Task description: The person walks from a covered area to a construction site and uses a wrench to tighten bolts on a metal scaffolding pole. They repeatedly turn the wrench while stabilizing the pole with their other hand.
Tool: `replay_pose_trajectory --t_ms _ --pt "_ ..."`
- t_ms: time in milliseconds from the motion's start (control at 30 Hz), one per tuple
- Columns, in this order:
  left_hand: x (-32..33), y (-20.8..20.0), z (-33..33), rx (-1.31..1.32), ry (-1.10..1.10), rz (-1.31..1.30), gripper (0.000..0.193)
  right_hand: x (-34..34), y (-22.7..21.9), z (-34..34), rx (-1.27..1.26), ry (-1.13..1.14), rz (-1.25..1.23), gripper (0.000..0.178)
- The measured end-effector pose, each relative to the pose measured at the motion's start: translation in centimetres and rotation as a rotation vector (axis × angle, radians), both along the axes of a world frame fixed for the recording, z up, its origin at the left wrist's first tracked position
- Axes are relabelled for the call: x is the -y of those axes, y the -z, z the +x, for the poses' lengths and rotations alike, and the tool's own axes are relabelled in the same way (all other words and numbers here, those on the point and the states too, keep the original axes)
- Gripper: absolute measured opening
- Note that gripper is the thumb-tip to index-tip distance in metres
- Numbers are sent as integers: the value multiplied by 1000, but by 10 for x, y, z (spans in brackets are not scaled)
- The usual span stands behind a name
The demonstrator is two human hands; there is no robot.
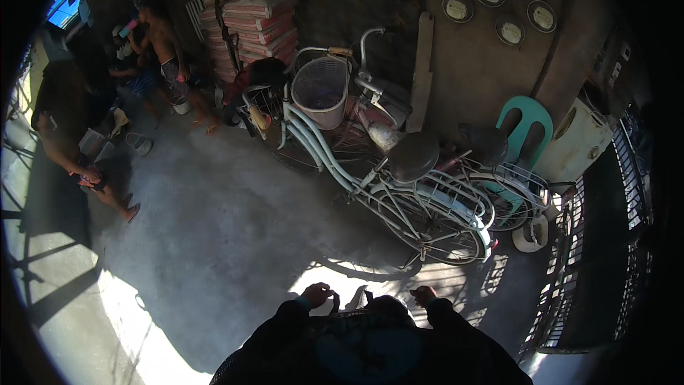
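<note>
While the left hand (315,295) and right hand (425,295) look curled up, can't tell from over here around what, that pale-blue bike (413,158) sits at their 12 o'clock, lengthwise 10-to-4, rear wheel (456,242) nearer the right.

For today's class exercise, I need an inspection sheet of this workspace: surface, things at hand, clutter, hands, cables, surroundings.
Surface: grey floor, with sunlit patches and barred shadows.
Things at hand: dark strap beside the left hand; whether it is held is unclear.
Clutter: pale blue bicycle, pale plastic basket, white bucket, stacked sacks.
Hands: left and right hand both curled, apart; grip unclear.
Cables: nothing seen.
Surroundings: people at left; green chair at right.
</note>
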State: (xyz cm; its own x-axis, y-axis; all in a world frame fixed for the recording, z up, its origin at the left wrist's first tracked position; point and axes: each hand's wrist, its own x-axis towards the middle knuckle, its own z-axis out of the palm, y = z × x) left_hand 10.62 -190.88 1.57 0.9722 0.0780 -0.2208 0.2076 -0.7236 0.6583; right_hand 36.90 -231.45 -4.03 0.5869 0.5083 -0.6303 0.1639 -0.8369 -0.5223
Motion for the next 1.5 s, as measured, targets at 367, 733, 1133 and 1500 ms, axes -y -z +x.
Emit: replay_pose_trajectory --t_ms 367,733,1133,1500 --pt "-270 -280 432 581 -809 -860 20 -78 -58 106 -374 967 312 27" --pt "-519 -178 709 -391 23 347 36 -140 -56 15 -296 796 -3 36" --pt "-469 -140 692 -815 -74 -203 22 -262 -127 114 -139 815 378 46" --pt "-483 -190 671 0 -584 -1098 8 -230 -127 37 -293 1307 344 38"
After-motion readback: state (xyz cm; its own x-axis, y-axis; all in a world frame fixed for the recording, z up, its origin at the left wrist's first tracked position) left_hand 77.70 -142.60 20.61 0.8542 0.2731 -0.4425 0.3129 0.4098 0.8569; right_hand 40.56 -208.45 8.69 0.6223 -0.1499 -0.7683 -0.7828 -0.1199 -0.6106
